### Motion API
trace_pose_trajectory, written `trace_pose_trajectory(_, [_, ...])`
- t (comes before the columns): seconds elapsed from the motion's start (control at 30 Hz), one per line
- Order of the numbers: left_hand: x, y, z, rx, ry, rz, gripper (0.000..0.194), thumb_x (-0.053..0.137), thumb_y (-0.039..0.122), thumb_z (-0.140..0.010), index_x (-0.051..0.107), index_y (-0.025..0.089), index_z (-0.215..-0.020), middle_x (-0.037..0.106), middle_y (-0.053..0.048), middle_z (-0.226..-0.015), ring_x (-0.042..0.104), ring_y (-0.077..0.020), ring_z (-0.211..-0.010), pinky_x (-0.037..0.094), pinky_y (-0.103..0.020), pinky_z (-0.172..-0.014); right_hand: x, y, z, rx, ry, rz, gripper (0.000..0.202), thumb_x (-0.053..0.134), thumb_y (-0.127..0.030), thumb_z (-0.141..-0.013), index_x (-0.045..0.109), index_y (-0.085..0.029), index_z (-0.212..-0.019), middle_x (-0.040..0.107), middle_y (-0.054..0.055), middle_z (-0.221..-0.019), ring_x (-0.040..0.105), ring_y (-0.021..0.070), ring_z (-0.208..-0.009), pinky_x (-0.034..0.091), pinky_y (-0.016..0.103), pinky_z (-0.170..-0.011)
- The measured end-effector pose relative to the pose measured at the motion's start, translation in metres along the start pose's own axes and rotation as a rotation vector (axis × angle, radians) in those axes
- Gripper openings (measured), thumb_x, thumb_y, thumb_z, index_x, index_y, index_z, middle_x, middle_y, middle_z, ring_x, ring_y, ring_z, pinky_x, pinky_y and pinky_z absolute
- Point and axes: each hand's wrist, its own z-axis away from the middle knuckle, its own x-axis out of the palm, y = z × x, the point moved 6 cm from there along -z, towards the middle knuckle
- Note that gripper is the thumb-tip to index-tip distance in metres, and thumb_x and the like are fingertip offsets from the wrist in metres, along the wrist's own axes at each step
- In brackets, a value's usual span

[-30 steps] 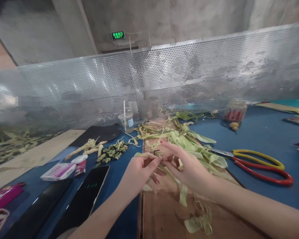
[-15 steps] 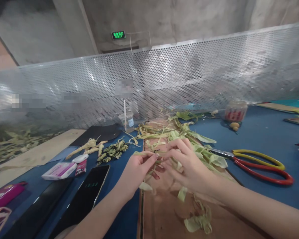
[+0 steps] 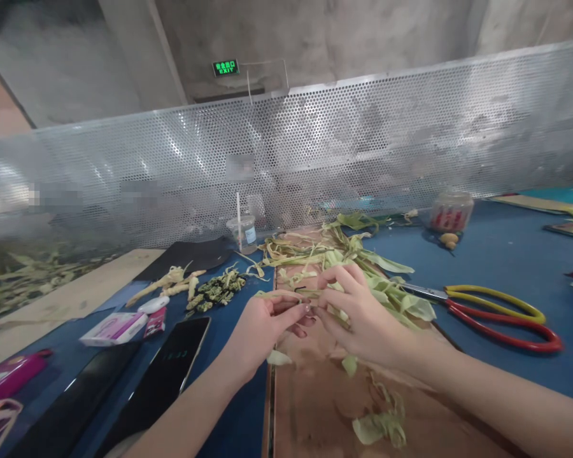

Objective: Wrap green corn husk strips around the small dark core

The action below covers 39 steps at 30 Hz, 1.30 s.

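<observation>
Closest in, a phone (image 3: 165, 369) lies at the lower left with a blurred clock on its dark screen, and over on the brown board (image 3: 315, 407) a curled husk scrap (image 3: 379, 425) sits just nearer than the right wrist. Now up to the hands, and here's the action: the left hand (image 3: 267, 327) pinches thumb against forefinger, clamped on a pale green husk strip (image 3: 272, 294), which runs along the top of that forefinger and in toward the gap between the two hands. The right hand (image 3: 353, 312) comes in from the other side, fingers bent, its tips right up beside the left ones at the strip; whether they grip it I cannot tell, since the knuckles hide them. Out right, well apart from that hand, scissors (image 3: 439, 294) lie with red and yellow handles, blades pointing at the leaves. Across on the left we have a white and purple box (image 3: 114, 329), then tan roots (image 3: 174, 280) beside a dark green dried clump (image 3: 217, 289). Straight beyond the fingers spreads the heap of husks (image 3: 334, 259). Farther back, a clear cup (image 3: 248, 233) stands upright with its straw, a jar (image 3: 451, 213) stands right, and a perforated metal screen (image 3: 325, 146) spans everything behind them.
</observation>
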Motion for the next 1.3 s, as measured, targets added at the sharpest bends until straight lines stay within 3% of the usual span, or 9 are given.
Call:
trace_pose_trajectory(0.33, [0.001,-0.002,0.000,0.030,-0.039,0.026,0.016,0.062,0.027,-0.078,0.066,0.013,-0.085,0.066,-0.004,-0.075,0.061,-0.0144,-0.070,0.050,-0.023,-0.060,0.000,0.003,-0.001,0.043,-0.043,-0.043,0.015,0.050,-0.004,-0.072,0.044,-0.017,-0.067,0.050,0.007,-0.090,0.041,0.0204,-0.088,0.038,0.038,-0.079])
trace_pose_trajectory(0.43, [0.001,0.000,0.001,0.019,-0.025,0.025,0.018,0.062,0.030,-0.077,0.067,0.013,-0.083,0.066,-0.004,-0.077,0.062,-0.0150,-0.072,0.051,-0.023,-0.060,0.002,0.006,0.001,0.109,-0.046,-0.081,0.008,0.049,-0.011,-0.078,0.046,-0.018,-0.082,0.052,0.007,-0.090,0.045,0.0203,-0.086,0.040,0.039,-0.078])
trace_pose_trajectory(0.53, [0.004,0.002,0.002,-0.024,-0.038,0.045,0.023,0.056,0.034,-0.082,0.067,0.013,-0.085,0.067,-0.005,-0.077,0.062,-0.0146,-0.070,0.051,-0.023,-0.059,0.009,0.012,0.003,0.183,-0.054,-0.165,0.021,0.049,-0.019,-0.083,0.046,-0.018,-0.105,0.055,0.007,-0.096,0.050,0.0197,-0.089,0.042,0.038,-0.080])
trace_pose_trajectory(0.6, [0.006,0.003,0.002,-0.036,-0.055,0.041,0.025,0.052,0.034,-0.084,0.067,0.013,-0.089,0.068,-0.005,-0.077,0.063,-0.0148,-0.070,0.051,-0.024,-0.059,0.016,0.014,0.004,0.196,-0.092,-0.257,0.025,0.047,-0.019,-0.085,0.047,-0.018,-0.110,0.057,0.007,-0.097,0.053,0.0178,-0.090,0.043,0.035,-0.080])
trace_pose_trajectory(0.77, [0.006,0.003,0.002,-0.002,-0.029,-0.093,0.028,0.050,0.035,-0.084,0.066,0.013,-0.091,0.069,-0.004,-0.075,0.064,-0.0161,-0.067,0.054,-0.026,-0.060,0.026,0.018,0.005,0.286,-0.084,-0.412,0.012,0.047,-0.018,-0.086,0.055,-0.019,-0.095,0.060,0.004,-0.090,0.056,0.0151,-0.083,0.045,0.030,-0.076])
trace_pose_trajectory(0.9, [0.004,0.005,0.004,0.051,-0.004,-0.207,0.029,0.048,0.036,-0.085,0.065,0.014,-0.093,0.069,-0.004,-0.077,0.066,-0.0169,-0.069,0.055,-0.030,-0.071,0.028,0.019,0.007,0.394,-0.077,-0.554,0.006,0.047,-0.020,-0.086,0.053,-0.019,-0.089,0.059,0.002,-0.082,0.055,0.0142,-0.075,0.045,0.028,-0.068])
trace_pose_trajectory(1.1, [0.006,0.011,0.007,0.056,-0.010,-0.235,0.030,0.044,0.037,-0.087,0.063,0.013,-0.090,0.069,-0.005,-0.077,0.066,-0.0181,-0.069,0.055,-0.030,-0.069,0.026,0.014,0.009,0.454,-0.086,-0.618,0.009,0.044,-0.023,-0.088,0.050,-0.019,-0.083,0.056,0.000,-0.074,0.052,0.0129,-0.070,0.042,0.026,-0.066])
trace_pose_trajectory(1.3, [0.007,0.015,0.010,0.077,-0.042,-0.289,0.031,0.041,0.037,-0.088,0.064,0.015,-0.090,0.069,-0.005,-0.080,0.066,-0.0177,-0.073,0.052,-0.028,-0.071,0.028,0.018,0.012,0.619,-0.109,-0.702,0.012,0.046,-0.026,-0.086,0.052,-0.019,-0.078,0.054,-0.002,-0.071,0.050,0.0110,-0.066,0.040,0.023,-0.062])
